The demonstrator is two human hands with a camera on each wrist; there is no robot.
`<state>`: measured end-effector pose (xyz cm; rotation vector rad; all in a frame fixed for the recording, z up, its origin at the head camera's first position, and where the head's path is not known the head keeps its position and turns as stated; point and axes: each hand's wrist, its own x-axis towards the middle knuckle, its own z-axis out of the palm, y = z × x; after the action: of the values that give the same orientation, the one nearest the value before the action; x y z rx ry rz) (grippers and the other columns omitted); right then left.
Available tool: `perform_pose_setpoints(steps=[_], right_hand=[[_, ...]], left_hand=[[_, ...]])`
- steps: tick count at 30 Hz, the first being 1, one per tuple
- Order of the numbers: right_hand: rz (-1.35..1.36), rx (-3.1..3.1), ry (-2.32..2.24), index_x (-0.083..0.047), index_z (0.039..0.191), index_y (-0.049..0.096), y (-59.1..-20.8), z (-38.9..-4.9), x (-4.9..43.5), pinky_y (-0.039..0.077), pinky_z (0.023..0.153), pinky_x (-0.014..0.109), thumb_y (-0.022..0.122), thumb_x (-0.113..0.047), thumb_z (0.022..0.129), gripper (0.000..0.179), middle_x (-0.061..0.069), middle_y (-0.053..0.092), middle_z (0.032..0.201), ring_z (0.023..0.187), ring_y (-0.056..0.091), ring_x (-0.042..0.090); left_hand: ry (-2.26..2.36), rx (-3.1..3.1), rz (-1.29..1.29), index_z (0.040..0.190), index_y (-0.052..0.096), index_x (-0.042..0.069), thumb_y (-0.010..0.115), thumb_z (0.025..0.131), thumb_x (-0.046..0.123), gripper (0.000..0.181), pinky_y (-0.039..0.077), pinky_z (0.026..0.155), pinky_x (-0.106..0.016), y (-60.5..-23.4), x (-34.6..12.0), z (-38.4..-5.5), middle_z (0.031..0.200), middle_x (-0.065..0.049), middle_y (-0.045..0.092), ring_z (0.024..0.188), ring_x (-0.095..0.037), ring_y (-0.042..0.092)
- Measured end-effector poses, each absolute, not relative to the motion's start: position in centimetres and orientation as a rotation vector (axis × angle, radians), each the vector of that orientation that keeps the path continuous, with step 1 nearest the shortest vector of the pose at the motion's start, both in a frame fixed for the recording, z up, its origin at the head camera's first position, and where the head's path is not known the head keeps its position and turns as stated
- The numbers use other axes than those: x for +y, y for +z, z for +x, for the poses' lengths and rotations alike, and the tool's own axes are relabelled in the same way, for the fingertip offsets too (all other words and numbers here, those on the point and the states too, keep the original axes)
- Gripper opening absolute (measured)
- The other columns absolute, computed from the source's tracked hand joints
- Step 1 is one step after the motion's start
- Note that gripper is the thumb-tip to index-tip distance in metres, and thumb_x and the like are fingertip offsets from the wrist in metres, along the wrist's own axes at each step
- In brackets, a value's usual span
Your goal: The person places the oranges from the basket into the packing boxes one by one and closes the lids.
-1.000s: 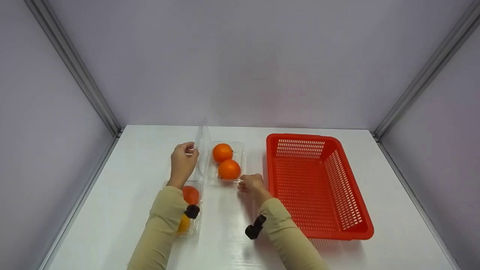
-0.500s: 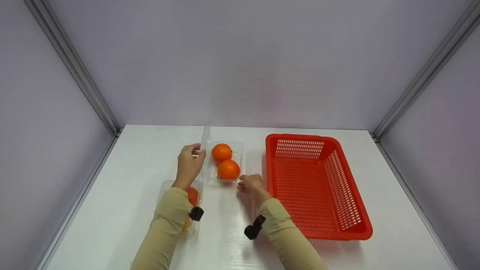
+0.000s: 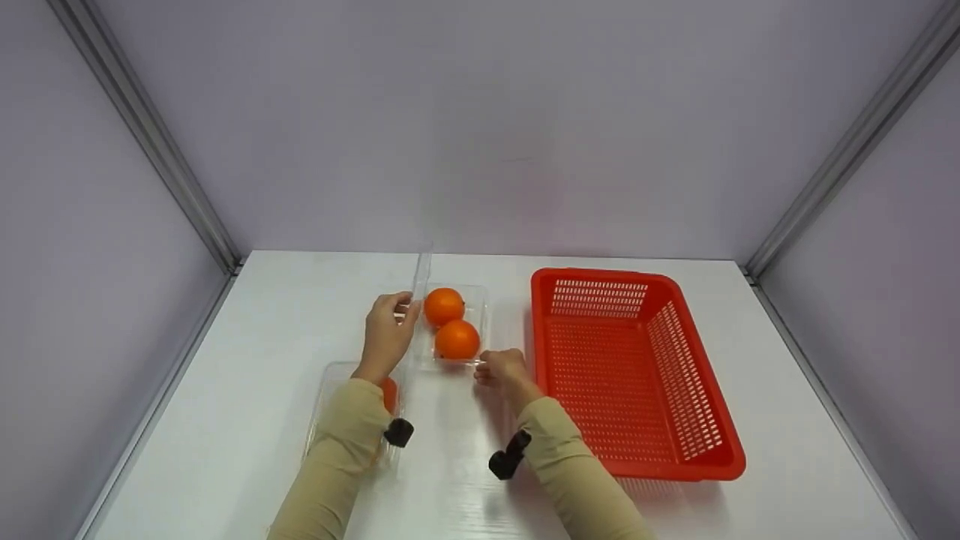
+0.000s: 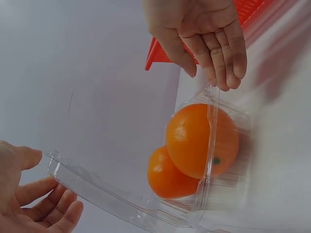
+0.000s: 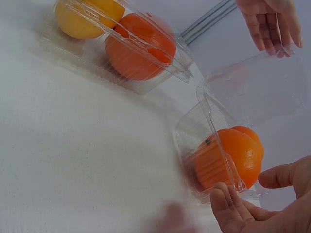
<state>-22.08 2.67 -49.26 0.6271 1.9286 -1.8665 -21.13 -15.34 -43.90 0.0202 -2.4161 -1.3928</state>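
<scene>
A clear plastic clamshell container point(image 3: 472, 300) lies on the table with two oranges point(image 3: 457, 340) in its base. Its transparent lid point(image 4: 116, 191) stands raised on the left side, roughly upright. My left hand point(image 3: 388, 330) holds the lid's free edge between thumb and fingers, as the left wrist view shows. At the base's near right corner, my right hand point(image 3: 506, 369) touches the rim with extended fingertips, and its thumb point(image 5: 277, 177) stays apart from them. Below my left forearm sits a second clear container point(image 5: 97, 65), holding an orange-red fruit point(image 5: 138, 48) and a yellow one point(image 5: 85, 19).
A red perforated plastic basket point(image 3: 600, 375) stands on the right of the white table point(image 3: 450, 465), close to my right hand. Pale walls point(image 3: 480, 150) enclose the back and sides. My left forearm partly covers the second container.
My left hand has moved to the right, swinging the lid from leaning left to near upright over the base. My right hand stays at the near corner. The oranges keep their places.
</scene>
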Motion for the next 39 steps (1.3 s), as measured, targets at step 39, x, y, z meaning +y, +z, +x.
perform_pose_setpoints(steps=[39], right_hand=[[0.649,1.905,-1.893,0.018,0.115,0.055,-49.4,-22.2,2.6,0.059,0.059,0.024,0.05,0.001,0.088,0.032,0.008,0.061,0.067,0.051,0.058,0.009]], left_hand=[[-1.309,-2.512,-0.081,0.112,0.061,-0.011,0.062,0.091,0.008,0.028,0.051,0.092,-0.049,-46.0,-12.2,-20.9,0.106,-0.026,0.06,0.099,-0.039,0.057]])
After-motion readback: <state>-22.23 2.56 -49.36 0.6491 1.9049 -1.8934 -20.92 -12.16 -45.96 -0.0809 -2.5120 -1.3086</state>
